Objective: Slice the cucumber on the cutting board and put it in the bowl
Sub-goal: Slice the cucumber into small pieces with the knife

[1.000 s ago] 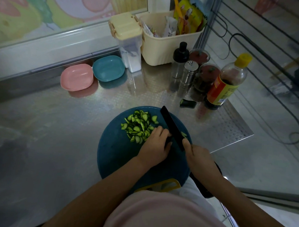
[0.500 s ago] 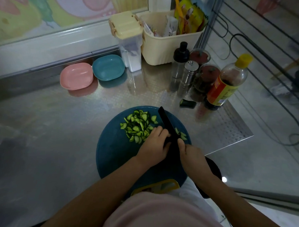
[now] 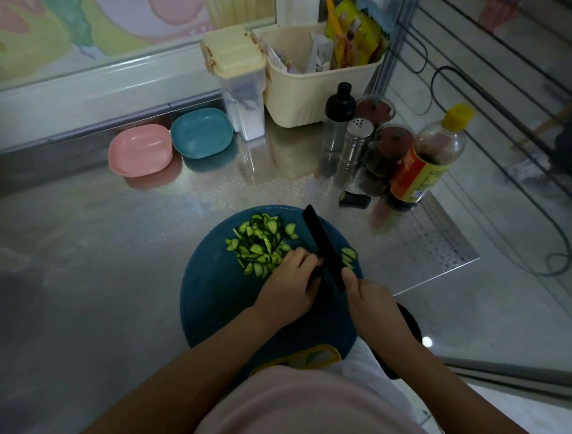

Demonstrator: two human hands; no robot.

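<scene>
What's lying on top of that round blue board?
On the board: a pile of cucumber slices, a few more slices right of the black knife, and both hands. The left hand covers any uncut cucumber beneath it; the right hand grips the knife.

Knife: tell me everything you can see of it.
The knife has a long, narrow, matte black blade with a squared tip. It is angled over the round blue cutting board, with the tip pointing away and left. The right hand grips its handle, which is hidden. The left hand sits with curled fingers against the blade's left side. Cucumber slices lie on both sides of it.
</scene>
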